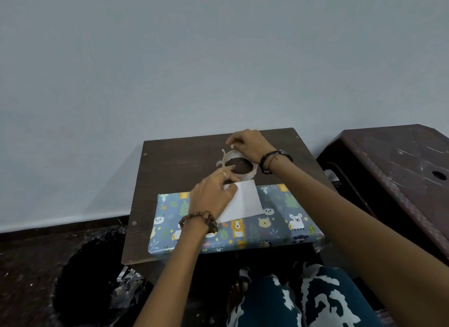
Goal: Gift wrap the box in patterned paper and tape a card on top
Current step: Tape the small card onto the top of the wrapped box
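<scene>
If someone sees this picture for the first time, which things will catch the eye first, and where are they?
First comes the wrapped box in blue animal-print paper at the near edge of the small dark table. A white card lies on top of it, under the left hand. Just behind the box, a tape roll sits on the table, where the right hand pinches near its rim.

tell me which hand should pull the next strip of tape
Right, probably: the right hand already pinches at the tape roll, while the left hand rests on the card.
</scene>
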Action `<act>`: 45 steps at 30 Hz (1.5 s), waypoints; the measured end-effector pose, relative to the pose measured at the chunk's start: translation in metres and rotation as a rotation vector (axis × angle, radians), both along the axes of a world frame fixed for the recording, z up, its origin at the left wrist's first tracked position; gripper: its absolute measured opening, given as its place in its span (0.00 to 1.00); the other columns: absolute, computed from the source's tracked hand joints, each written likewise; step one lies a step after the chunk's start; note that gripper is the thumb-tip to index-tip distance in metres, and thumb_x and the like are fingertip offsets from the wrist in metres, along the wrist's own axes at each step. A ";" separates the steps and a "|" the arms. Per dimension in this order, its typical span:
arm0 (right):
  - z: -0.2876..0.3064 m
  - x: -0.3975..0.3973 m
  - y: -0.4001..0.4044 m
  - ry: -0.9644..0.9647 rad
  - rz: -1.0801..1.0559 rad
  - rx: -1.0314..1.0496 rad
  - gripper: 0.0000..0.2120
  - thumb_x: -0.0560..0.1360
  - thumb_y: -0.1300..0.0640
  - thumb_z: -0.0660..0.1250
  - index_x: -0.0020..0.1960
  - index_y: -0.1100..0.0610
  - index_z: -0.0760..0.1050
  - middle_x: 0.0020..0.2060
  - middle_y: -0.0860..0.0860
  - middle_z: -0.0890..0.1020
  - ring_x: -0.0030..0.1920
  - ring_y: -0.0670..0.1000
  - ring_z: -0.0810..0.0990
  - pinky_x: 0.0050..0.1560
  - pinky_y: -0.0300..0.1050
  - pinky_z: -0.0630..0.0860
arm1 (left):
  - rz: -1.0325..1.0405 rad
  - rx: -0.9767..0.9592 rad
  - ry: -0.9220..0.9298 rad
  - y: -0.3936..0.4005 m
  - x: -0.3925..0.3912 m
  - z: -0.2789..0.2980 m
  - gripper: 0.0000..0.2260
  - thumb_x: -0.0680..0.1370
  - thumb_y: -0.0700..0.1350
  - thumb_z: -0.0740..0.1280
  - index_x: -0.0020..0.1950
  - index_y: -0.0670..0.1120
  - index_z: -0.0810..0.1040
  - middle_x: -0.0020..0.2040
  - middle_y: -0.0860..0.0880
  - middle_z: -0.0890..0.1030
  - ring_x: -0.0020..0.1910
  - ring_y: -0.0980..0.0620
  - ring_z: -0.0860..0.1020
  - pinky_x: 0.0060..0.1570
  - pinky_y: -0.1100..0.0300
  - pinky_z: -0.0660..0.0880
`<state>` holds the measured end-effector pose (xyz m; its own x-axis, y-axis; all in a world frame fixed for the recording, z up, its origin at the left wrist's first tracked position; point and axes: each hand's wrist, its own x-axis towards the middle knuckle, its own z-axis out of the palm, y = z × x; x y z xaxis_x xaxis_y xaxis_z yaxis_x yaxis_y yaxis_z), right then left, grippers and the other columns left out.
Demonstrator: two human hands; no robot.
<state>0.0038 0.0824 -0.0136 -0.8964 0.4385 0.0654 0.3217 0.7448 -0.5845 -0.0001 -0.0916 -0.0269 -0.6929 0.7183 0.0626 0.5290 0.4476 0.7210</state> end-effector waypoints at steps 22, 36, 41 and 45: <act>-0.008 -0.039 0.005 -0.111 -0.069 0.236 0.11 0.81 0.56 0.53 0.54 0.61 0.71 0.42 0.56 0.81 0.41 0.58 0.79 0.45 0.49 0.76 | -0.080 -0.318 0.470 0.023 0.007 -0.004 0.09 0.79 0.47 0.53 0.55 0.47 0.70 0.47 0.47 0.81 0.45 0.45 0.78 0.27 0.62 0.54; 0.049 0.096 -0.062 0.707 -0.312 -0.648 0.04 0.74 0.59 0.69 0.42 0.58 0.81 0.33 0.48 0.81 0.31 0.44 0.76 0.35 0.36 0.77 | 0.320 0.432 -0.517 0.006 0.005 0.031 0.09 0.77 0.39 0.62 0.38 0.49 0.72 0.36 0.53 0.76 0.36 0.52 0.72 0.33 0.60 0.67; 0.024 0.129 -0.101 0.794 -0.334 -0.475 0.04 0.74 0.61 0.68 0.46 0.57 0.81 0.39 0.50 0.82 0.34 0.44 0.79 0.37 0.36 0.77 | 0.241 0.513 -0.731 -0.005 0.041 0.036 0.07 0.76 0.38 0.65 0.40 0.47 0.77 0.41 0.48 0.80 0.41 0.49 0.78 0.42 0.51 0.77; 0.003 0.142 -0.104 0.803 -0.330 -0.218 0.06 0.74 0.54 0.67 0.48 0.55 0.80 0.42 0.49 0.80 0.42 0.47 0.80 0.41 0.41 0.78 | 0.200 0.566 -0.708 -0.008 0.060 0.039 0.06 0.76 0.39 0.66 0.41 0.49 0.77 0.31 0.57 0.82 0.30 0.63 0.79 0.33 0.59 0.78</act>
<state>0.1461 -0.0219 -0.0111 -0.4427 0.7418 0.5038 -0.0674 0.5327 -0.8436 0.0602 -0.0997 0.0121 -0.8112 0.5729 -0.1176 -0.1668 -0.0339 0.9854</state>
